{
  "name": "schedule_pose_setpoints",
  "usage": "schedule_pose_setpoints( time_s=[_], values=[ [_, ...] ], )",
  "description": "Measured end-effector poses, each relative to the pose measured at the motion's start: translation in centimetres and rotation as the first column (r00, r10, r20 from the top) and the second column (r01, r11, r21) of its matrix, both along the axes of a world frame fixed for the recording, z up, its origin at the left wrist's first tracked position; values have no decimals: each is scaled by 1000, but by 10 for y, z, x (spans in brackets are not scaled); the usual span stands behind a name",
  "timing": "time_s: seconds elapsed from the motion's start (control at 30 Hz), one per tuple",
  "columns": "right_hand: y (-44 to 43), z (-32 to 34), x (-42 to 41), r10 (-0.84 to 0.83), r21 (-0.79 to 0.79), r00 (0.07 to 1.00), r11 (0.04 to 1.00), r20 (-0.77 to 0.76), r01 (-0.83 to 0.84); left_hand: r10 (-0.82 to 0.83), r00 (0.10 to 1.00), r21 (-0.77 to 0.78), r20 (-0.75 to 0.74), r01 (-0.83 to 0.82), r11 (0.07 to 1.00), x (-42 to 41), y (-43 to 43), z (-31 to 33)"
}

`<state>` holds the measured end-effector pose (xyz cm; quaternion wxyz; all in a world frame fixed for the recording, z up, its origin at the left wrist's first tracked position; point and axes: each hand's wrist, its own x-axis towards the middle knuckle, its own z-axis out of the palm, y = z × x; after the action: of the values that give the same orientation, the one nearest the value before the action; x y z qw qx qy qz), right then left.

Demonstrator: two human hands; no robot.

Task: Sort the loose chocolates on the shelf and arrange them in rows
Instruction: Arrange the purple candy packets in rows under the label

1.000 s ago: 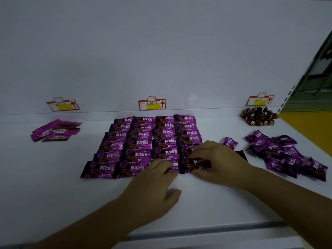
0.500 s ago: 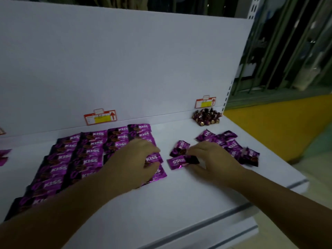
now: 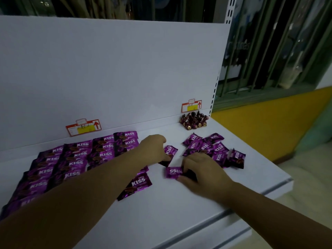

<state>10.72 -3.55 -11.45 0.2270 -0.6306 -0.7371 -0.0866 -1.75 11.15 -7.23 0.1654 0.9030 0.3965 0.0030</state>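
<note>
Purple KISS chocolate packets lie in neat rows (image 3: 77, 159) on the left of the white shelf (image 3: 179, 203). A loose heap of the same packets (image 3: 213, 150) sits to the right. My left hand (image 3: 154, 148) reaches past the rows and pinches a single packet (image 3: 170, 150) that stands apart. My right hand (image 3: 201, 169) holds the dark end of an upside-down packet (image 3: 173, 172) lying flat on the shelf. One more packet (image 3: 136, 186) lies at the near right corner of the rows, partly under my left forearm.
A small pile of dark red wrapped candies (image 3: 194, 119) sits at the back right corner under a price tag (image 3: 191, 106). Another price tag (image 3: 83, 127) is on the back panel behind the rows. The shelf's right edge drops off to a yellow wall.
The view swung right. My left hand moved off the rows to the single packet between rows and heap. My right hand still holds the upside-down packet.
</note>
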Motion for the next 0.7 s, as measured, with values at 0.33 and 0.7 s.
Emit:
schedule_pose_setpoints(
  time_s=[0.33, 0.7],
  values=[
    [-8, -1, 2, -42, 43, 999, 998, -3, 42, 297, 869, -586, 395, -10, 810, -30, 5, 25],
    [27, 51, -26, -261, -318, 535, 948, -803, -15, 278, 856, -584, 435, 33, 811, -102, -7, 55]
  ],
)
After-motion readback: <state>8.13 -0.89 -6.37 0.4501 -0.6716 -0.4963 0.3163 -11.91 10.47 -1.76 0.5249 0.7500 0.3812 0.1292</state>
